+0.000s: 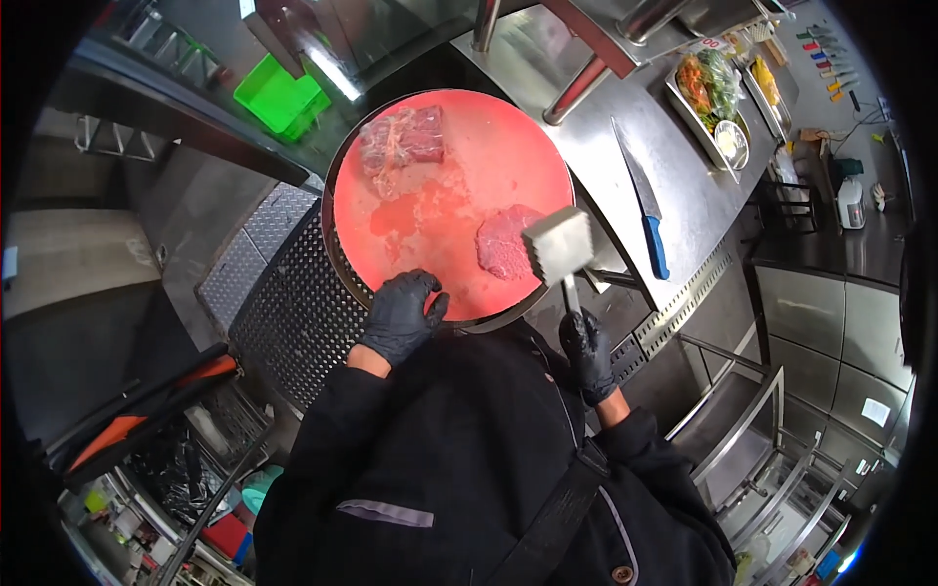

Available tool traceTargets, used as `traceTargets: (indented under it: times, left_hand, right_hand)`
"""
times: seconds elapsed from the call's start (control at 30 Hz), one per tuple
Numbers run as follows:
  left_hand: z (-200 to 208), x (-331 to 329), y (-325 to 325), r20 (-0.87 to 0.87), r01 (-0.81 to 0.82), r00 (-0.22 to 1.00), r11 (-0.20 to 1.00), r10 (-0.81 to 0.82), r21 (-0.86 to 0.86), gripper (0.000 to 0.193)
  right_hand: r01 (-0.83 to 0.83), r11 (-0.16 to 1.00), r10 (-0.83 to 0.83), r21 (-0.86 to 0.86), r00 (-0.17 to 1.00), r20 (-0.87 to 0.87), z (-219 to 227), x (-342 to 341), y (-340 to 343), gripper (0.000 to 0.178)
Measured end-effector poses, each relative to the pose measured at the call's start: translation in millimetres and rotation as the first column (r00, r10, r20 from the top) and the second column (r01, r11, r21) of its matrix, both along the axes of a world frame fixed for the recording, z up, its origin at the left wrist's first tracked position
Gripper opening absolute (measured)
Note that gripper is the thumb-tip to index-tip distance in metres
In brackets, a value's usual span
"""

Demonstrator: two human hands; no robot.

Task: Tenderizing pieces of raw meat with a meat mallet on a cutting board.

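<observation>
A round red cutting board (pixel 386 264) lies in front of me. My right hand (pixel 588 359), in a black glove, is wrapped round the handle of a metal meat mallet (pixel 559 244). The mallet's blocky toothed head is over the board's right part and covers the right edge of a flattened slice of raw meat (pixel 503 244). Whether the head touches the meat I cannot tell. At the board's near left edge is my left hand (pixel 401 314), also black-gloved, empty, with loosely curled fingers and the thumb apart. A larger piece of raw meat (pixel 415 139) lies at the board's far left, beside wet red juice.
To the right stands a steel table (pixel 586 146) bearing a long knife (pixel 645 210) with a blue handle and a tray (pixel 699 122) of vegetables. A green crate (pixel 281 98) is at the far left. Steel posts (pixel 576 90) rise behind the board's right side.
</observation>
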State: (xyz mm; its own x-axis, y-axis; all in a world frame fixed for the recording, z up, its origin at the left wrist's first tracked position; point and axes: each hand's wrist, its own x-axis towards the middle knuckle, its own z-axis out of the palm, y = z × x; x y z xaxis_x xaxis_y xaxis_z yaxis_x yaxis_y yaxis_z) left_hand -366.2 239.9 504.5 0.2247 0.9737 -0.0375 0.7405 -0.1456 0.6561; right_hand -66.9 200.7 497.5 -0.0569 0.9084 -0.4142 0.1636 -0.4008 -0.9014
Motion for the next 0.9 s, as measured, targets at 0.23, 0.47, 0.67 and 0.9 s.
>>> traceTargets:
  times: [0.23, 0.47, 0.67, 0.9]
  left_hand:
    - [-18.1, -2.0, 33.5, 0.004, -0.122, 0.992, 0.992, 0.122, -0.033, 0.013]
    - [-18.1, 1.2, 44.0, 0.087, -0.206, 0.972, 0.972, 0.217, -0.117, 0.017]
    - [-33.5, 20.2, 52.8, 0.077, -0.157, 0.984, 0.987, 0.159, -0.03, 0.023]
    - [-44.6, 84.0, 72.4, -0.075, -0.425, 0.901, 0.904, 0.427, 0.038, 0.039]
  right_hand:
    - [-0.243, 0.966, 0.258, -0.086, 0.909, 0.327, -27.0, -10.7, 6.7, 0.028]
    - [-0.182, 0.981, 0.143, 0.067, 0.912, 0.384, -60.9, -2.9, 17.6, 0.034]
    - [0.058, 0.989, -0.065, 0.134, 0.997, 0.043, -14.5, -7.3, 25.4, 0.032]
    - [-0.166, 0.984, 0.177, -0.062, 0.948, 0.263, -58.0, 43.6, 39.9, 0.023]
